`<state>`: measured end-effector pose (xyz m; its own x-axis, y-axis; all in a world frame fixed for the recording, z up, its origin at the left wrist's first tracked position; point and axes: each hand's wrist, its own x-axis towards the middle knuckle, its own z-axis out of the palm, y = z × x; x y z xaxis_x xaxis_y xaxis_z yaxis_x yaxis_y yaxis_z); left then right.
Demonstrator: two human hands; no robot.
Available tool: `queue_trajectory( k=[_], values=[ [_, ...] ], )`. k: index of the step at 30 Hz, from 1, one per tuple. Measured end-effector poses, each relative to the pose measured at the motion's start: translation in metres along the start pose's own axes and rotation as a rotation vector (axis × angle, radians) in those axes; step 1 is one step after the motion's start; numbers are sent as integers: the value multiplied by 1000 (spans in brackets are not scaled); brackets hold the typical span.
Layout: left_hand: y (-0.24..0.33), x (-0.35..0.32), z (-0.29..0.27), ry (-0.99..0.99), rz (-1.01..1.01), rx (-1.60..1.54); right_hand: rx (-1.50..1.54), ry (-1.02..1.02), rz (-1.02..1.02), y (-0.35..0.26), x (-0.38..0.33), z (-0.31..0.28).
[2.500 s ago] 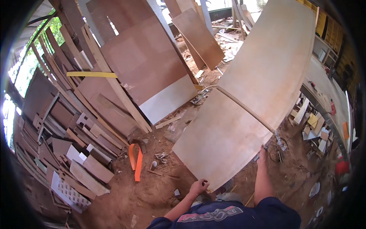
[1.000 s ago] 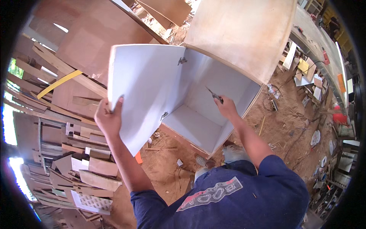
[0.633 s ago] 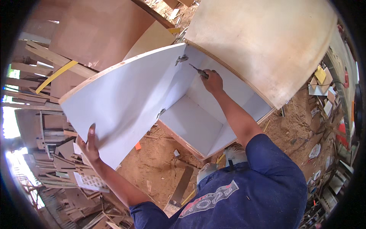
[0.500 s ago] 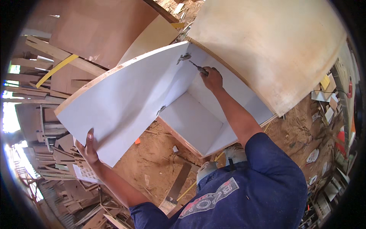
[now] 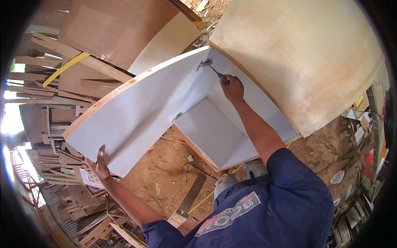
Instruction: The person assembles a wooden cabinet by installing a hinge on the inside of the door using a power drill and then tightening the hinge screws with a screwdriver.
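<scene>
A white cabinet door (image 5: pixel 124 107) stands swung out from a white-lined cabinet (image 5: pixel 211 122). My left hand (image 5: pixel 98 164) grips the door's outer edge, thumb on the inner face and the other fingers hidden behind it. In my right hand (image 5: pixel 232 87) is a screwdriver (image 5: pixel 220 75) with a dark handle. Its tip meets the upper metal hinge (image 5: pixel 204 63), which joins door and cabinet; whether it sits in a screw is too small to tell. A lower hinge (image 5: pixel 177 118) shows near the cabinet's front edge.
A large pale plywood panel (image 5: pixel 297 62) lies against the cabinet's right side. Brown boards (image 5: pixel 120 29) and a yellow strip (image 5: pixel 66 69) are at the upper left. Wood offcuts (image 5: pixel 74 165) crowd the left side, and more scraps lie on the sandy floor (image 5: pixel 140 186).
The screwdriver has moved up and left, from just short of the upper hinge to touching it. My left hand keeps its hold on the door. The whole view has shifted slightly.
</scene>
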<state>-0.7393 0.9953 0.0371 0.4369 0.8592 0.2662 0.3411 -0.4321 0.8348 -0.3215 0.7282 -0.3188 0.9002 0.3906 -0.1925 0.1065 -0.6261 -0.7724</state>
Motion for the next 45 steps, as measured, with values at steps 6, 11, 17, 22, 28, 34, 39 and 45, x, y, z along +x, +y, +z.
queue_trajectory(
  k=[6, 11, 17, 22, 28, 34, 39, 45],
  values=[
    [1, -2, -1, 15, -33, -13, 4, 32, -25, 3, 0, 6],
    [6, -2, 2, 3, 2, 6, -100, 135, -111, 3, 1, 9],
    [13, -3, 6, -15, 23, 46, -83, -30, -96, 3, 9, 0],
    [2, 0, 2, 6, 38, 36, 32, -349, -29, 16, 34, -7],
    [8, -3, 6, 13, 16, 22, 5, -24, -180, 2, 16, -1],
    [7, 4, 11, -6, 24, -17, 27, -203, -76, 41, 50, 18],
    [10, -13, 5, -3, -10, -1, 150, -53, -164, 9, 29, 17],
    [30, -15, 30, -44, 56, -46, 403, -491, 186, 8, 41, -8]
  ],
)
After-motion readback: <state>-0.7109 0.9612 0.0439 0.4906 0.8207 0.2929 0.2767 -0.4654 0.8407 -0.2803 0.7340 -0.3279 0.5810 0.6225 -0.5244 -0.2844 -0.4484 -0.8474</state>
